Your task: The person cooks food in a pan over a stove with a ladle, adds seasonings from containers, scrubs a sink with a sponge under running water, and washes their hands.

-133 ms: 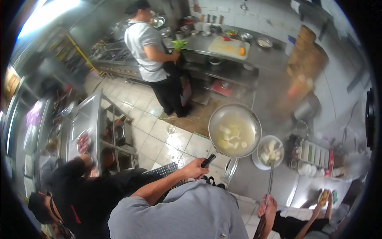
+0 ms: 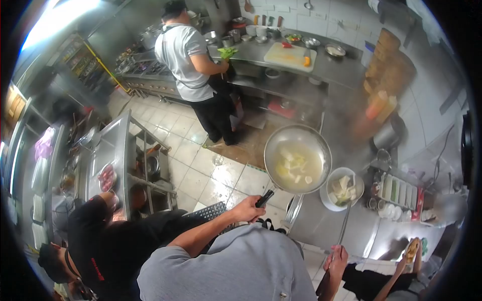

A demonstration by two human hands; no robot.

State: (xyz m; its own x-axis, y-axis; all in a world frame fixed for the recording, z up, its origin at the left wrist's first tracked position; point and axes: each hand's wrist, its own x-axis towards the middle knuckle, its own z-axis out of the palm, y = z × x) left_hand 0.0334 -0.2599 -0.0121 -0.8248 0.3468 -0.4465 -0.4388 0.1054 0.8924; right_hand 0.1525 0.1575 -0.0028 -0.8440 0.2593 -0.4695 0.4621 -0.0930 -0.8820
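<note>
My left hand [image 2: 247, 209] is closed round the black handle of a steel pan [image 2: 323, 135]. Pale and yellow-green pieces [image 2: 292, 163] lie in liquid inside the pan. Lower right, my right hand [image 2: 337, 258] grips the long handle of a ladle [image 2: 345, 224]. The ladle's head is in a white bowl [image 2: 326, 199], which holds pale chunks and some greens. The bowl stands on the steel counter just right of the pan.
A person in a white shirt [image 2: 183, 55] holds greens near a cutting board [image 2: 281, 61]. Another in black [image 2: 120, 236] is at left; a third's hands [image 2: 400, 265] hold food at lower right. A condiment tray [image 2: 396, 193] is at right.
The pan has shifted slightly right and up. The ladle's head and the bowl have moved a little right in view, and the pieces in the pan have shifted.
</note>
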